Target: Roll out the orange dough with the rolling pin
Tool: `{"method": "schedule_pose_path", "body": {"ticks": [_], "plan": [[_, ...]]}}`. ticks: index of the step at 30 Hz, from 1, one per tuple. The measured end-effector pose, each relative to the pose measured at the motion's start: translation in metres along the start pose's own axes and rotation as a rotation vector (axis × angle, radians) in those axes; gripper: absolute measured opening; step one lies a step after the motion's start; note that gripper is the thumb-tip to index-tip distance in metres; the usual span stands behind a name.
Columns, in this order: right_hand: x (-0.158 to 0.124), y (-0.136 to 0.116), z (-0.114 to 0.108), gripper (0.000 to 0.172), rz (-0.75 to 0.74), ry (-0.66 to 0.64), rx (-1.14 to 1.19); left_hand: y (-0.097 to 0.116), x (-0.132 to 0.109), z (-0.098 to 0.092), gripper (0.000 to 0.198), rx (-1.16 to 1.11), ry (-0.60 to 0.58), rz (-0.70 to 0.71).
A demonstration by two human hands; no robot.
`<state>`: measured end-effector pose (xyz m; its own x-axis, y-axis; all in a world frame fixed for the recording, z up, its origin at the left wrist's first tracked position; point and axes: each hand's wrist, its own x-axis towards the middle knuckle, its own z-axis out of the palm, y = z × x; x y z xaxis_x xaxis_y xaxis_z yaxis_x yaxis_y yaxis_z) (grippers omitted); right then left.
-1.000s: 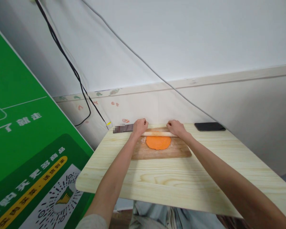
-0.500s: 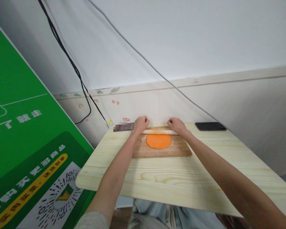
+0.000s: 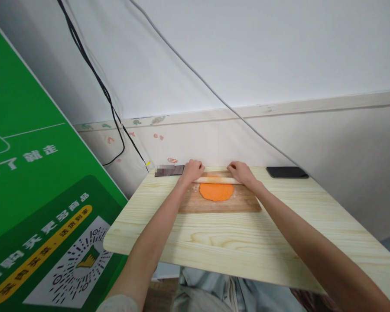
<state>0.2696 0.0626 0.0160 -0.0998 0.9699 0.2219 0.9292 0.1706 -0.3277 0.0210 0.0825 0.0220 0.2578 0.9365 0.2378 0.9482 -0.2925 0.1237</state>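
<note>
A pale wooden rolling pin [image 3: 214, 180] lies crosswise over the far part of a flat round of orange dough [image 3: 216, 192]. My left hand [image 3: 193, 170] is closed at its left end, and my right hand [image 3: 241, 171] is closed at its right end. Both hands hide the pin's ends. The dough rests on a wooden cutting board [image 3: 247, 204], with a little white flour beside it. A thin strip of orange shows beyond the pin.
The board lies on a light wood-grain table [image 3: 221, 238] against the wall. A black phone [image 3: 286, 172] lies at the back right, and a dark, partly blurred flat object [image 3: 177, 170] at the back left. Cables hang along the wall. A green sign [image 3: 35, 182] stands at the left.
The pin and both hands have shifted only slightly on the dough, with a bit more orange showing beyond the pin. The cutting board sits slightly higher in view.
</note>
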Motion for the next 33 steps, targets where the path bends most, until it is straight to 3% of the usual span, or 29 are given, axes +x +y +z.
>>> {"method": "schedule_pose_path", "body": {"ticks": [12,17,28,33], "plan": [[-0.033,0.000,0.005,0.042,-0.200,0.004,0.130,0.008,-0.047,-0.005,0.041,0.045,-0.002,0.008],[-0.041,0.003,0.005,0.044,-0.251,-0.027,0.098,0.010,-0.060,-0.002,0.035,-0.011,0.059,-0.049],[-0.062,-0.003,0.011,0.042,-0.097,0.023,0.047,0.001,-0.039,0.006,0.034,-0.132,0.101,0.012],[-0.070,-0.011,0.003,0.036,-0.127,0.096,0.086,-0.001,-0.042,0.008,0.033,-0.150,0.097,0.020]]}}
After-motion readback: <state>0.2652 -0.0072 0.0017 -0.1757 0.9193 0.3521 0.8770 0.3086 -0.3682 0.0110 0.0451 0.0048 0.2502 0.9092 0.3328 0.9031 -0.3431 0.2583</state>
